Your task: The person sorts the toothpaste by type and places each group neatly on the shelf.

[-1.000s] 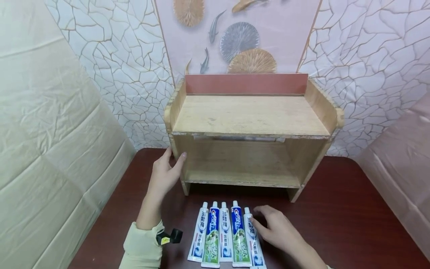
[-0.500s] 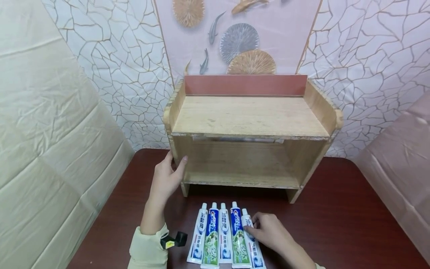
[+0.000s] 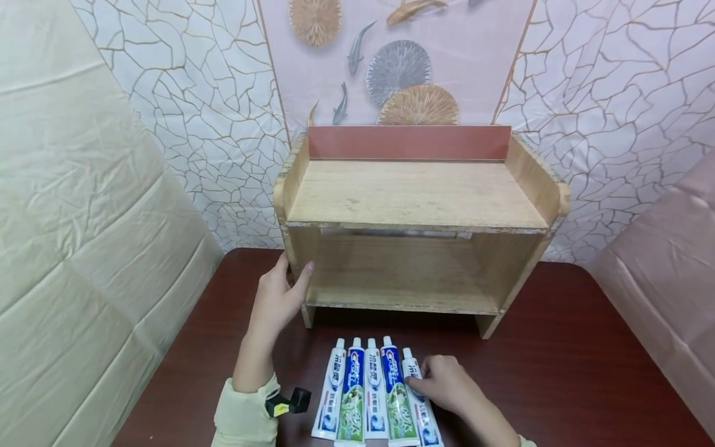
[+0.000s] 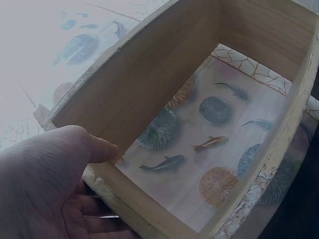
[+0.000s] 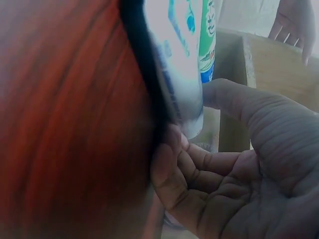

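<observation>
My left hand (image 3: 275,301) grips the left side panel of a small wooden shelf (image 3: 416,192). In the left wrist view the thumb (image 4: 102,149) lies against the inner face of the panel, with the fingers around the outside. My right hand (image 3: 447,383) pinches the rightmost white toothpaste tube (image 3: 426,421) between thumb and curled fingers. That tube slants a little, its cap toward the shelf. Left of it lie a blue-and-green Crest tube (image 3: 399,397), a white tube (image 3: 375,391), another Crest tube (image 3: 352,391) and a white tube (image 3: 331,391), side by side.
The shelf stands at the back of a dark red-brown table (image 3: 586,372), with an upper board and a lower compartment. A patterned cloth (image 3: 212,124) hangs behind, with pale fabric (image 3: 84,248) at the left. A black wrist camera (image 3: 293,402) sits at my left cuff.
My right hand has come closer over the rightmost tube and taken it between thumb and fingers, shifting its cap end slightly left. The left hand stays on the shelf's side panel.
</observation>
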The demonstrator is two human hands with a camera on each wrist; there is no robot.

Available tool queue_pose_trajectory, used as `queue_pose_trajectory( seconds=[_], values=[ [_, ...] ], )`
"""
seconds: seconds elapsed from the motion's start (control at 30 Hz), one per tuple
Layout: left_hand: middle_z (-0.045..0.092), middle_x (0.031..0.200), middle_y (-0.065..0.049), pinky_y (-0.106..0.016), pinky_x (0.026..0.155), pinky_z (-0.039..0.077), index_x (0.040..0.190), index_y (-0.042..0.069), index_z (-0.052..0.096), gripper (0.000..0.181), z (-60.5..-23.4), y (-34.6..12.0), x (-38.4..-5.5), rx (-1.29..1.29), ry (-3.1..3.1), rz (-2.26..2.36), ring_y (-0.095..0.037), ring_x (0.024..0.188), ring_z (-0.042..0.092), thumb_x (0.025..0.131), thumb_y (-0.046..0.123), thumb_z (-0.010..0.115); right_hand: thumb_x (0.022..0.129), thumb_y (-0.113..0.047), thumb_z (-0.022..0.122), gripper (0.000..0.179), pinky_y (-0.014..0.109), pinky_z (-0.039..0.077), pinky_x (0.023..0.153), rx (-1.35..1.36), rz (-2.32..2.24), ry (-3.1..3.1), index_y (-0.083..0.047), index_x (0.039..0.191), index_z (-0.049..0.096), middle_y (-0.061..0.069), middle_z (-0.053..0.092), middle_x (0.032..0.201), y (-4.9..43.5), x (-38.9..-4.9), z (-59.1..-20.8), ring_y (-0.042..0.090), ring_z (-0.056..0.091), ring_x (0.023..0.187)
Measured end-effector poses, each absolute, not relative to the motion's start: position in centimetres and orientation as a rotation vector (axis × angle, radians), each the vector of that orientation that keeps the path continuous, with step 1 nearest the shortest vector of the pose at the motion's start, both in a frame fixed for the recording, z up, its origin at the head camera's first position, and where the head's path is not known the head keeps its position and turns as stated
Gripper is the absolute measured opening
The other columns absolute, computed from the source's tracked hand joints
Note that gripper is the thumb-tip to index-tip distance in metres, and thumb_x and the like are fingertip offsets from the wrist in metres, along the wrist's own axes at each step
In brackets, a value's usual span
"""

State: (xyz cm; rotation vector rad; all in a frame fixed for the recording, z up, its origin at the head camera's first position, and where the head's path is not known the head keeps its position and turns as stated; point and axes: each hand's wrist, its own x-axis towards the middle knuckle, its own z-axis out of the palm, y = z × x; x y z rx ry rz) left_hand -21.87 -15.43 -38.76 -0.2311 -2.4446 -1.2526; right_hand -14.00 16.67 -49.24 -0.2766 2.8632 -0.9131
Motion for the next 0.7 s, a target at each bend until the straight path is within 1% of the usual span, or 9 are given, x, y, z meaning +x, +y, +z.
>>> queue_pose_trajectory(
  seconds=[0.1, 0.23, 0.37, 0.43, 0.5, 0.6, 0.7],
  values=[
    [0.070, 0.119, -0.016, -0.046, 0.085, 0.056, 0.139, 0.014, 0.054, 0.051, -38.8, -15.5, -21.9, -0.230, -2.449, -1.251, -0.025, 0.105, 0.068, 0.099, 0.045, 0.061, 0.079, -0.033, 0.082, 0.037, 0.026, 0.037, 0.049, -0.289, -0.948, 2.843, -0.015, 0.061, 0.055, -0.007, 0.048, 0.055, 16.8, -14.3, -49.3, 0.010, 0.044, 0.051],
    [0.070, 0.118, -0.016, -0.047, 0.086, 0.055, 0.137, 0.012, 0.055, 0.051, -38.8, -15.5, -21.9, -0.233, -2.451, -1.247, -0.026, 0.106, 0.068, 0.099, 0.045, 0.061, 0.079, -0.029, 0.081, 0.040, 0.023, 0.032, 0.048, -0.281, -1.030, 2.816, -0.016, 0.057, 0.050, -0.010, 0.040, 0.051, 17.0, -14.4, -49.4, 0.006, 0.036, 0.048],
    [0.070, 0.119, -0.017, -0.049, 0.087, 0.054, 0.137, 0.012, 0.055, 0.052, -38.7, -15.5, -21.8, -0.222, -2.455, -1.242, -0.027, 0.107, 0.068, 0.098, 0.045, 0.062, 0.080, -0.027, 0.081, 0.042, 0.022, 0.031, 0.048, -0.242, -1.097, 2.794, -0.016, 0.057, 0.048, -0.010, 0.037, 0.050, 17.1, -14.3, -49.3, 0.005, 0.034, 0.047],
    [0.070, 0.119, -0.017, -0.049, 0.087, 0.054, 0.137, 0.012, 0.055, 0.052, -38.6, -15.6, -21.7, -0.213, -2.456, -1.241, -0.027, 0.107, 0.068, 0.098, 0.045, 0.062, 0.081, -0.027, 0.082, 0.039, 0.022, 0.032, 0.048, -0.228, -1.108, 2.790, -0.015, 0.059, 0.052, -0.010, 0.039, 0.051, 17.2, -14.2, -49.3, 0.005, 0.036, 0.047],
    [0.070, 0.118, -0.017, -0.049, 0.087, 0.054, 0.138, 0.012, 0.054, 0.052, -38.6, -15.6, -21.7, -0.215, -2.456, -1.242, -0.028, 0.106, 0.068, 0.099, 0.045, 0.061, 0.082, -0.026, 0.082, 0.033, 0.023, 0.035, 0.049, -0.207, -1.124, 2.786, -0.013, 0.063, 0.058, -0.009, 0.045, 0.053, 17.3, -14.2, -49.2, 0.006, 0.041, 0.049],
    [0.070, 0.119, -0.017, -0.048, 0.085, 0.055, 0.138, 0.012, 0.054, 0.052, -38.7, -15.5, -21.8, -0.217, -2.458, -1.243, -0.027, 0.105, 0.068, 0.099, 0.046, 0.060, 0.082, -0.024, 0.082, 0.022, 0.024, 0.041, 0.051, -0.159, -1.166, 2.764, -0.010, 0.073, 0.067, -0.006, 0.053, 0.058, 17.5, -14.3, -49.1, 0.009, 0.048, 0.053],
    [0.069, 0.119, -0.017, -0.047, 0.084, 0.056, 0.138, 0.012, 0.053, 0.053, -38.7, -15.5, -21.9, -0.224, -2.464, -1.246, -0.026, 0.105, 0.068, 0.099, 0.047, 0.059, 0.082, -0.021, 0.082, 0.018, 0.025, 0.045, 0.053, -0.110, -1.240, 2.718, -0.007, 0.082, 0.071, -0.003, 0.059, 0.064, 17.8, -14.3, -48.9, 0.011, 0.053, 0.058]
  ],
)
